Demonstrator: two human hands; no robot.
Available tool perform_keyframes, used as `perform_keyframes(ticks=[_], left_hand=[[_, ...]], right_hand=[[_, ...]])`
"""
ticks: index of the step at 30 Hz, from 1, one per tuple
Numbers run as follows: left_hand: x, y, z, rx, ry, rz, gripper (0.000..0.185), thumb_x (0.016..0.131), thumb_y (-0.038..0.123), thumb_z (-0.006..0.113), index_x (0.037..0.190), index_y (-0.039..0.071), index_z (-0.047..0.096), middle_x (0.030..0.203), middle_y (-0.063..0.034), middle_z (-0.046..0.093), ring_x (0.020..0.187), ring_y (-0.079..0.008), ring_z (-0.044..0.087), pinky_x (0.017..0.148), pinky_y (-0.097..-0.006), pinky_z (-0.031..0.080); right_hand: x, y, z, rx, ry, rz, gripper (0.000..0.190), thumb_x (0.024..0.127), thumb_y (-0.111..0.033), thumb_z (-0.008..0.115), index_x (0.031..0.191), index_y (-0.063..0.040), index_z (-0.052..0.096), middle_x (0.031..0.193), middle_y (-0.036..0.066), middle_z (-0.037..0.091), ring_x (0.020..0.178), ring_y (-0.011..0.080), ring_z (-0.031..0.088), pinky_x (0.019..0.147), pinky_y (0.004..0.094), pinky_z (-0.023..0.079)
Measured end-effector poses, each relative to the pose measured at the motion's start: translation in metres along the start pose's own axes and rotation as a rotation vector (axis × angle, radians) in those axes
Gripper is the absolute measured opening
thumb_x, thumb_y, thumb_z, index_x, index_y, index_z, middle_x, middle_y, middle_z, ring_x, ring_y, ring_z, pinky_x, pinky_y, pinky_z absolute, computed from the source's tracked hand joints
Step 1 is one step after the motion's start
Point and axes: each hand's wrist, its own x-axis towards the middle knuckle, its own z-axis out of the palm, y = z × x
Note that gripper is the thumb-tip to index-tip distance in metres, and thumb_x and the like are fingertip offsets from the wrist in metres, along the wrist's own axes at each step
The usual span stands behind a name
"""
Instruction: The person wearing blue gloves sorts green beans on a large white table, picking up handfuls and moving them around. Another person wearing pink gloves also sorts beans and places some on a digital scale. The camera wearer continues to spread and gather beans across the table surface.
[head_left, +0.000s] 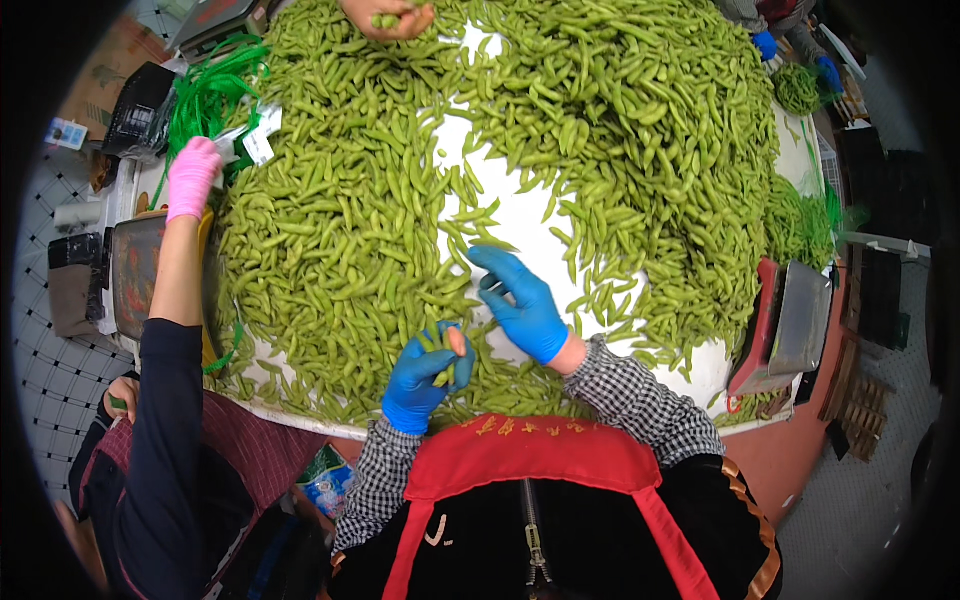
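My left hand (418, 379), in a blue glove with one bare fingertip poking out, curls around a few green edamame pods (444, 376). Just right of it and farther up the table, my right hand (526, 304) wears a matching glove. Its fingers stretch over loose pods at the edge of a white patch of tabletop (517, 202), thumb apart, and I see nothing held in it. Edamame pods lie spread to the left (337, 225), and a deeper heap of pods (645, 97) rises to the right.
A co-worker's pink-gloved hand (196, 176) is at green mesh netting (206, 94) on the left. Another person's hand (390, 16) holds pods at the far side. A red scale (754, 330) stands at the right edge, near filled mesh bags (796, 225). Blue-gloved hands (765, 45) show far right.
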Motion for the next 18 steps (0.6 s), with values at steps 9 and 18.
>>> perform_keyframes(ticks=[9, 18], left_hand=[[0.039, 0.006, 0.003, 0.001, 0.344, 0.015, 0.018, 0.1, 0.02, 0.056, 0.11, 0.005, 0.06, 0.08, -0.0056, 0.061, 0.067, -0.013, 0.051, 0.057, -0.0268, 0.039], [0.039, 0.005, 0.0, 0.176, 0.292, 0.023, 0.018, 0.101, 0.019, 0.055, 0.112, 0.005, 0.059, 0.079, -0.0073, 0.059, 0.067, -0.0134, 0.049, 0.059, -0.0269, 0.039]], right_hand=[[0.108, 0.029, -0.052, -0.534, 0.249, -0.322, 0.049, 0.089, -0.005, 0.069, 0.136, -0.01, 0.06, 0.139, 0.015, 0.057, 0.126, 0.0335, 0.057, 0.103, 0.0388, 0.05], [0.191, 0.039, 0.011, -0.683, 0.005, -0.266, 0.062, 0.086, -0.014, 0.065, 0.146, -0.009, 0.049, 0.141, 0.022, 0.053, 0.123, 0.0423, 0.053, 0.104, 0.0474, 0.046]])
